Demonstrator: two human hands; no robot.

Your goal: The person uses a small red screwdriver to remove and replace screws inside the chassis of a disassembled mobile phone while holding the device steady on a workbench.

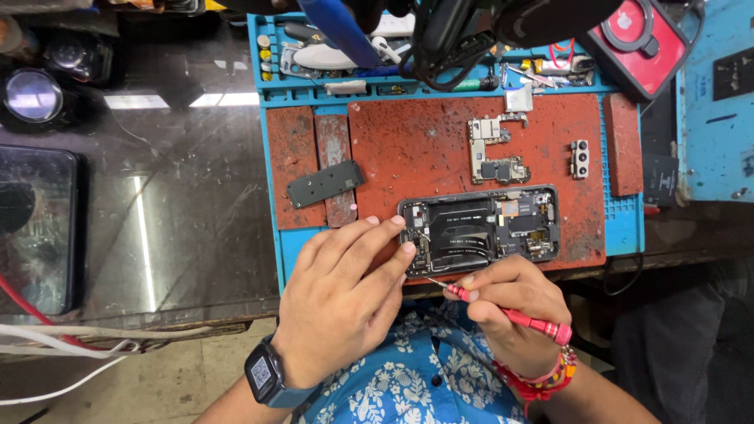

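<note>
L to R: dark cover plate [325,184] on mat's [624,224] left strip; your left hand [338,298], fingers flat, steadies opened phone [479,228] at mat's near edge, gripping nothing. Your right hand [514,310] pinches red screwdriver [510,314], tip just short of phone's near edge. Behind phone: loose circuit board [495,149], camera module [580,159].
</note>
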